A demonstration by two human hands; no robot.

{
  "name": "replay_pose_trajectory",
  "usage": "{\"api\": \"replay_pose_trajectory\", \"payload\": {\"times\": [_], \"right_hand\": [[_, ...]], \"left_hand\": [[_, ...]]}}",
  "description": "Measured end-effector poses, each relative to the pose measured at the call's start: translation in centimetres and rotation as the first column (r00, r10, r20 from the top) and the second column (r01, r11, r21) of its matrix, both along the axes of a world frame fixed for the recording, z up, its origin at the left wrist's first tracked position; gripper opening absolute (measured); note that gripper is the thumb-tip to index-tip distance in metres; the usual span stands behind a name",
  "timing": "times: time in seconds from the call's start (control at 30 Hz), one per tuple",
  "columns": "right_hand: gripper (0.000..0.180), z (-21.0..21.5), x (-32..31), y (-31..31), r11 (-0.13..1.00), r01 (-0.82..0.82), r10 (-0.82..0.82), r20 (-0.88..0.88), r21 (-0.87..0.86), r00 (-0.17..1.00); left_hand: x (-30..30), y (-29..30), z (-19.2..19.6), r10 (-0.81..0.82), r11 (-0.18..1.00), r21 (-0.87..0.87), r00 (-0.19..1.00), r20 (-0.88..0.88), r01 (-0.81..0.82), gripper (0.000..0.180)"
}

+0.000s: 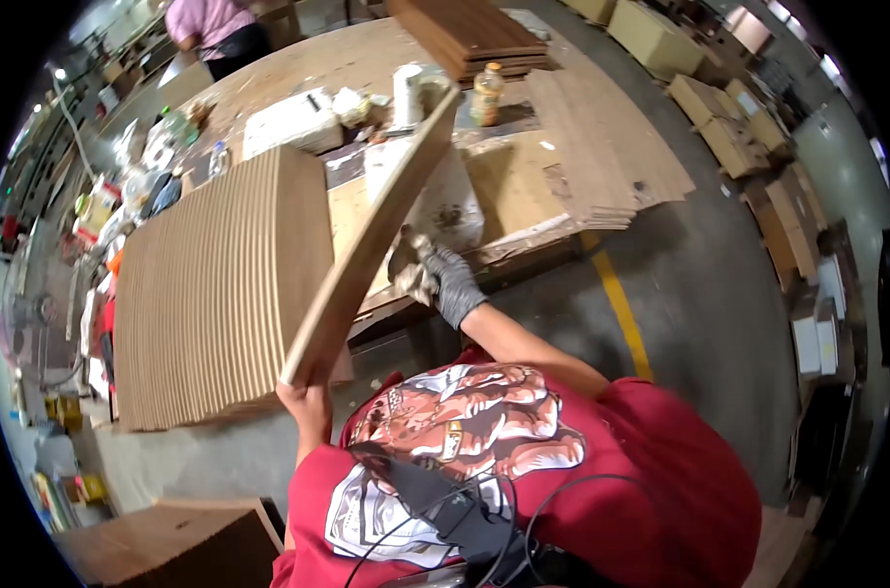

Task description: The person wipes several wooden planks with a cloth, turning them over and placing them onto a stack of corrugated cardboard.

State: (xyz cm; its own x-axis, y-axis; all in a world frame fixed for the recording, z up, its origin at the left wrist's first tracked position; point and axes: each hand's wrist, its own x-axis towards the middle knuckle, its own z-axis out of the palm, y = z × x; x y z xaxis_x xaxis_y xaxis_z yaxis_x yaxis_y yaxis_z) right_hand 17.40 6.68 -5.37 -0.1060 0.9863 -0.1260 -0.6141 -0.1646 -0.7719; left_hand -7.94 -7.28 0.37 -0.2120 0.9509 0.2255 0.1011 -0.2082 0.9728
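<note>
A long wooden board (374, 235) stands on edge, slanting from near my body up across the worktable. My bare left hand (306, 404) grips its near end, with some fingers hidden behind the wood. My right hand (452, 283), in a grey glove, is closed on a crumpled beige rag (418, 280) just right of the board. A small dark piece beside the rag is too unclear to name. Beyond the glove, a white stained container (452, 209) sits on the table, partly hidden by the board.
A large stack of brown boards (205, 294) stands at the left. The worktable (523, 186) also bears a bottle (486, 95), a white roll (407, 93), dark brown panels (469, 39) and thin sheets (602, 137). Cardboard boxes (729, 137) line the right side. A person (215, 29) stands far left.
</note>
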Motion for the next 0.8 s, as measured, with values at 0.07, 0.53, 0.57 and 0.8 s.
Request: {"api": "replay_pose_trajectory", "payload": {"times": [0.07,0.53,0.57,0.8], "right_hand": [[0.026,-3.7,3.7,3.7,0.989,0.028,-0.083,-0.392,-0.143,0.916],[0.011,4.5,13.6,3.6,0.93,0.232,-0.234,0.028,-0.286,0.972],[0.016,4.9,14.7,3.8,0.934,0.254,-0.235,0.1,-0.252,0.967],[0.023,11.2,27.7,7.7,0.939,0.328,-0.331,-0.015,-0.104,0.943]], "left_hand": [[3.2,1.0,3.3,-0.138,0.971,0.173,0.975,-0.172,0.167,0.037],[6.5,3.5,10.6,-0.049,0.735,0.215,0.366,-0.929,0.643,0.025],[7.5,3.5,11.4,-0.024,0.74,0.257,0.406,-0.914,0.622,0.022],[20.4,8.3,16.1,-0.102,0.741,0.125,0.295,-0.95,0.659,0.035]]}}
